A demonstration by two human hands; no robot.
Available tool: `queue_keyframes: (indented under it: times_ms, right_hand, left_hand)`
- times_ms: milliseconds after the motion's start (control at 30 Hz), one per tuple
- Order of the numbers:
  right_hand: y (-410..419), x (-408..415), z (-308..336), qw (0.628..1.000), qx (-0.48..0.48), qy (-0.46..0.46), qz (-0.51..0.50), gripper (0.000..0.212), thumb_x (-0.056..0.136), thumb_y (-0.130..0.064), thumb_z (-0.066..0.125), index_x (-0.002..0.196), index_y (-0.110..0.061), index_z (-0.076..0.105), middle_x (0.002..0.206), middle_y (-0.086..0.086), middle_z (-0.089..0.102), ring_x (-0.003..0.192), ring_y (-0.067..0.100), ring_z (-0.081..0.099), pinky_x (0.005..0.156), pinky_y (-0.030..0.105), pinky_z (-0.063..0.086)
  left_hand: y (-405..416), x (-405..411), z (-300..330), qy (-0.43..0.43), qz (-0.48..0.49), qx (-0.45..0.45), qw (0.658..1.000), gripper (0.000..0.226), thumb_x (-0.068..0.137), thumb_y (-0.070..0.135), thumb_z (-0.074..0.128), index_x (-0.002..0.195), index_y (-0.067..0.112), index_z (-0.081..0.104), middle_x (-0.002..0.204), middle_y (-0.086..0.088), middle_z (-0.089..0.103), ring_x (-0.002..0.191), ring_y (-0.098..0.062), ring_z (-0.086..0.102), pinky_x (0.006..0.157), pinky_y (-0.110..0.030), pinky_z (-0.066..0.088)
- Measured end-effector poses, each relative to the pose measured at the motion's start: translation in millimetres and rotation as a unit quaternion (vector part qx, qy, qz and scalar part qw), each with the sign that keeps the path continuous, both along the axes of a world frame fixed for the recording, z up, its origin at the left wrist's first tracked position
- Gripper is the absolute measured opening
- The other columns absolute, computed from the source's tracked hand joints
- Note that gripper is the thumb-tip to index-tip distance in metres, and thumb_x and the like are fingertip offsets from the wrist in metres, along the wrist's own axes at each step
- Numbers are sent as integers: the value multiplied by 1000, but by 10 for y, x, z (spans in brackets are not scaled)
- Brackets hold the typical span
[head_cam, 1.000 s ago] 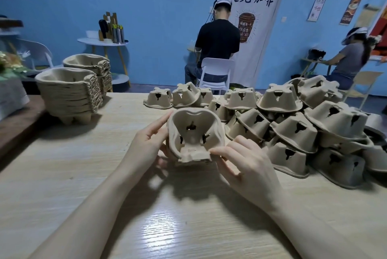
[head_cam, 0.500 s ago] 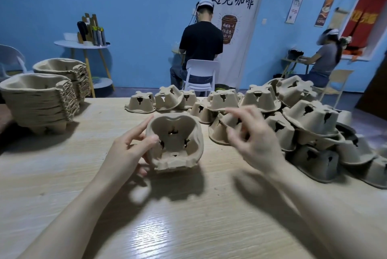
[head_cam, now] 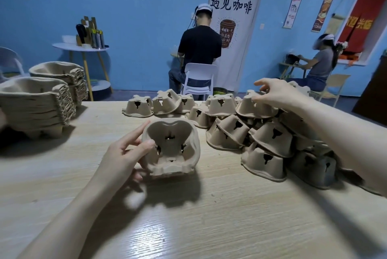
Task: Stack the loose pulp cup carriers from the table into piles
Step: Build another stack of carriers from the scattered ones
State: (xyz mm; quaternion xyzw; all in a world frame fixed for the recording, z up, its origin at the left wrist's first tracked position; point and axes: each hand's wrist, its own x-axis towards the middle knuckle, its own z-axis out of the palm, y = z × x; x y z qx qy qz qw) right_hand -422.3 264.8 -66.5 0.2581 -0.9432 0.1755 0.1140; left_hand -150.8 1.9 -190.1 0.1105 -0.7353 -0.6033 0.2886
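My left hand (head_cam: 123,154) grips one pulp cup carrier (head_cam: 173,149) by its left rim, tilted so its hollow side faces me, just above the wooden table (head_cam: 188,217). My right hand (head_cam: 276,93) is stretched out over the heap of loose upside-down carriers (head_cam: 263,143) at the right. Its spread, slightly bent fingertips are at the top of the heap's uppermost carrier (head_cam: 255,110), not closed round it. Two piles of nested carriers stand at the far left, a near one (head_cam: 35,108) and a farther one (head_cam: 60,74).
More loose carriers (head_cam: 167,103) lie in a row along the table's far edge. Beyond the table a person sits on a white chair (head_cam: 201,78) with their back to me. Another person sits at the far right. A round side table (head_cam: 81,49) stands by the blue wall.
My right hand let go of the held carrier and moved up and right to the top of the heap. My left hand alone now holds the carrier, almost unmoved.
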Motion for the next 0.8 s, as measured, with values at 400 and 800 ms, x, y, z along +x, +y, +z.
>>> queue_keyframes:
  times_ms: [400, 800]
  right_hand:
    - [109, 396, -149, 971, -78, 195, 113, 72, 79, -25, 77, 143, -26, 44, 111, -1, 52, 89, 19, 59, 78, 39, 52]
    - [127, 967, -853, 938, -71, 266, 211, 90, 72, -8, 81, 150, -8, 35, 89, 4, 66, 71, 19, 59, 64, 37, 52]
  left_hand:
    - [12, -20, -19, -7, 11, 5, 1000, 46, 89, 16, 67, 127, 41, 60, 106, -22, 68, 64, -7, 61, 42, -15, 43]
    - [85, 23, 26, -8, 13, 13, 1000, 48, 92, 12, 63, 135, 32, 57, 104, -15, 66, 50, -3, 62, 35, -14, 40]
